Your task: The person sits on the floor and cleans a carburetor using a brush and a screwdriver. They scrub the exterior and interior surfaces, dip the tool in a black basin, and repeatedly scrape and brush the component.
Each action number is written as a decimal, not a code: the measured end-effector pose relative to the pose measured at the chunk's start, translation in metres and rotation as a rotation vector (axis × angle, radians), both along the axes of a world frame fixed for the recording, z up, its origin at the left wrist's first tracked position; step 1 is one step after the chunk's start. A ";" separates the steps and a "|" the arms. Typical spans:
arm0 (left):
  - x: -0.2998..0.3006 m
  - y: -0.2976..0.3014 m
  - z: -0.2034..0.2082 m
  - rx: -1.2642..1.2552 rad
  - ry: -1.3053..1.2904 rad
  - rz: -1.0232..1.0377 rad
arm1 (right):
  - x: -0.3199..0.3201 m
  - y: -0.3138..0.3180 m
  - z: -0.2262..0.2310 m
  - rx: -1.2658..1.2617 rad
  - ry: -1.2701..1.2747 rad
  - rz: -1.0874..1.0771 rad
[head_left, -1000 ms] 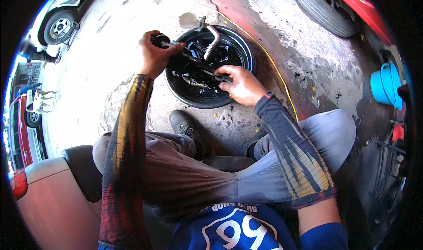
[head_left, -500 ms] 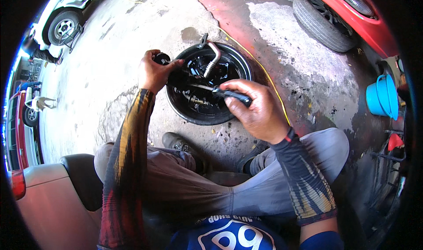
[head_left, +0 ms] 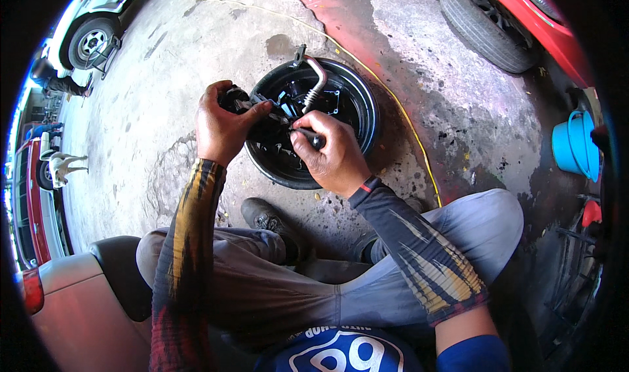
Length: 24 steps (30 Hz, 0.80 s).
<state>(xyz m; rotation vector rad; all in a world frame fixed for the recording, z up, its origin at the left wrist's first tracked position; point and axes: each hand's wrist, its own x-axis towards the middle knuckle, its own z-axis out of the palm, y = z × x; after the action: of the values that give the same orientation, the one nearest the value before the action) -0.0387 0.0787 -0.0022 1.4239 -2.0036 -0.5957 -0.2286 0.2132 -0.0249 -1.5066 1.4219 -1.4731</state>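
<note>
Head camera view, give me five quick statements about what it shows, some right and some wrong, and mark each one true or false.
1. The left hand holds a dark part above the round black basin. True.
2. The right hand is empty. False: it grips a dark-handled tool.
3. A bent metal pipe with a ribbed section sits at the basin's far side. True.
4. The yellow cable lies inside the basin. False: the cable runs along the floor beside it.
5. A blue bucket stands at the picture's right. True.
</note>
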 end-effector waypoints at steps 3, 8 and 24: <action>0.004 0.000 0.002 0.049 0.023 0.019 | -0.008 0.002 0.009 -0.029 -0.164 -0.049; 0.005 0.000 0.003 0.002 0.003 -0.019 | -0.020 0.000 0.022 0.120 -0.355 -0.123; 0.020 -0.017 -0.010 0.023 0.003 -0.018 | 0.001 -0.010 0.007 -0.110 -0.172 -0.299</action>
<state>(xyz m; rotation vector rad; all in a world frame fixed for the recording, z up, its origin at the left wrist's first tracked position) -0.0192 0.0614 -0.0121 1.4186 -2.0155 -0.6308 -0.2275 0.2029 -0.0182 -1.2324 1.5306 -1.8403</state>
